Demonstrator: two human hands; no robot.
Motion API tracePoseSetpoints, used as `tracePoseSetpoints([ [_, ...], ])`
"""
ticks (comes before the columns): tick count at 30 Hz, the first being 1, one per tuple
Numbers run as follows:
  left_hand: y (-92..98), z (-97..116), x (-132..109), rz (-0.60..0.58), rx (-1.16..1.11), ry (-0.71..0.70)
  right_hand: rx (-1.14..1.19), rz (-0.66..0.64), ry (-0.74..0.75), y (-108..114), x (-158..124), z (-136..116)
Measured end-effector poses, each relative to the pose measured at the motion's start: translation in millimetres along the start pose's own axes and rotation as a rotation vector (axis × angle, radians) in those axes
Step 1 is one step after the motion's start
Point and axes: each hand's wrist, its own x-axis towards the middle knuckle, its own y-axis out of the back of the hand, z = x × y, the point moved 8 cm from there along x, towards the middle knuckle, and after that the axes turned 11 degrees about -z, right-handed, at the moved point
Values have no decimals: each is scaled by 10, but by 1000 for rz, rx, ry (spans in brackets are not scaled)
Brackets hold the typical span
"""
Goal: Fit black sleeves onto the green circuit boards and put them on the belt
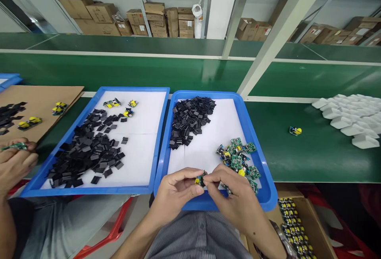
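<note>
Over the front edge of the right blue tray (269,187), my left hand (178,187) pinches a small circuit board (200,179) with a yellow part between thumb and fingers. My right hand (230,185) is closed, its fingertips pressed together at the board's right edge; whether a small piece is also between them is hidden. Just beyond my right hand lies a heap of green circuit boards (237,162) with yellow and blue parts. A pile of small black rectangular pieces (192,120) fills the tray's far left corner.
To the left, another blue tray (157,140) holds black pieces and several boards. A co-worker's hands (16,162) hold a board beside a cardboard sheet (44,100). One board (295,131) and white plastic housings (354,118) are on the right; a box of boards (312,219) stands below.
</note>
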Motion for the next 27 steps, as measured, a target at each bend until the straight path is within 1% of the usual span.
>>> tracePoseSetpoints([
  [3, 0, 36, -2, 10, 55, -41, 10, 12, 2, -16, 20, 43],
  [6, -6, 81, -47, 31, 173, -100, 208, 17, -76, -31, 41, 213],
  [9, -68, 162, -133, 53, 449, -181, 478, 41, -218, -61, -4, 404],
  [11, -116, 245, -202, 105, 631, -252, 576, 67, -251, -77, -66, 433],
  [14, -189, 403, -296, 196, 807, -389, 562, 70, -173, -107, -150, 322],
  [18, -293, 537, -353, 206, 936, -544, 465, 76, -97, -179, -233, 207],
  [23, -276, 549, -365, 198, 930, -598, 317, 116, -27, -183, -215, 133],
  [27, -246, 542, -367, 160, 890, -597, 273, 72, -2, -172, -162, 100],
])
